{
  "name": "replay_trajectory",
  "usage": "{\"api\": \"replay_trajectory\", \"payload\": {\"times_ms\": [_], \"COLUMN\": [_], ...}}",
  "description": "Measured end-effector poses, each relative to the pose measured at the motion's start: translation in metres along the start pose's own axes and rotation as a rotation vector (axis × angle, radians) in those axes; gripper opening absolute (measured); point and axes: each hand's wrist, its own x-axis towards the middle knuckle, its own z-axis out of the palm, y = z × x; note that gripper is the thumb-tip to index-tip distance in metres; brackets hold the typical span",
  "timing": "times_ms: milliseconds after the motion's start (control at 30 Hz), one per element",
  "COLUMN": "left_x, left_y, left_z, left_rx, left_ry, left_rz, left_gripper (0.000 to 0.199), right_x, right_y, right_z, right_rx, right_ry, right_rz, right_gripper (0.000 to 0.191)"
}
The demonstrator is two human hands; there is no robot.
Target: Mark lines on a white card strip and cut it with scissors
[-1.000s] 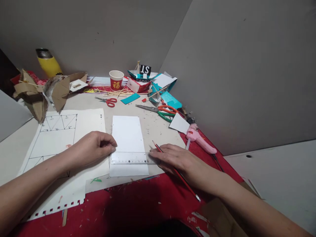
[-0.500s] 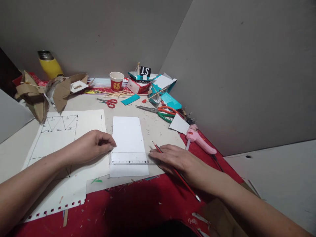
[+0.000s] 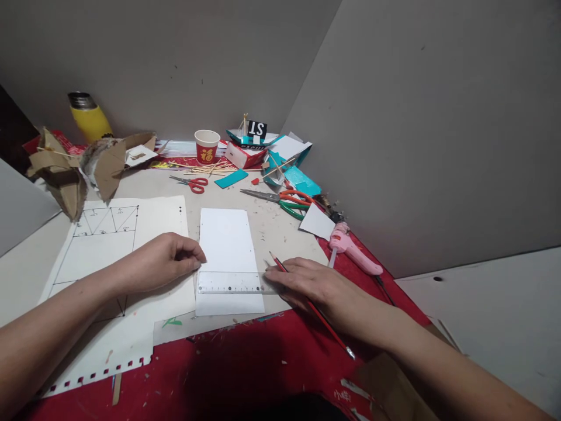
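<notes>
A blank white sheet [image 3: 225, 240] lies before me, with a clear ruler [image 3: 230, 283] across its lower part. My left hand [image 3: 173, 257] rests at the sheet's left edge. Its fingers are curled in toward the thumb, just above the ruler's left end; whether they pinch anything is hidden. In my right hand [image 3: 307, 286] a red pencil [image 3: 322, 318] slants between the fingers, its tip up and left. The same hand's fingertips lie on the ruler's right end. Under my left forearm is a larger sheet with a line drawing [image 3: 103, 251].
Red scissors [image 3: 196, 185], a teal strip [image 3: 231, 178], wooden sticks [image 3: 213, 168] and a paper cup [image 3: 207, 146] stand or lie farther back. To the right are shears [image 3: 280, 199] and a pink glue gun [image 3: 355, 248]. Cardboard pieces [image 3: 105, 169] and a yellow bottle [image 3: 91, 120] are back left.
</notes>
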Motion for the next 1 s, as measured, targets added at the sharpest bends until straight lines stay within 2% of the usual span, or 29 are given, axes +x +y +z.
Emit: {"api": "replay_trajectory", "payload": {"times_ms": [733, 1000], "left_x": [-0.0004, 0.0022], "left_y": [0.0024, -0.0034], "left_z": [-0.0027, -0.0020], "left_rx": [-0.011, 0.013], "left_ry": [-0.009, -0.007], "left_rz": [0.020, 0.022], "left_gripper": [0.025, 0.027], "right_x": [0.0025, 0.0015], "right_y": [-0.0040, -0.0010], "right_z": [-0.0020, -0.0003], "right_rx": [-0.013, 0.004], "right_ry": [0.028, 0.027], "right_rz": [-0.013, -0.017], "right_gripper": [0.034, 0.034]}}
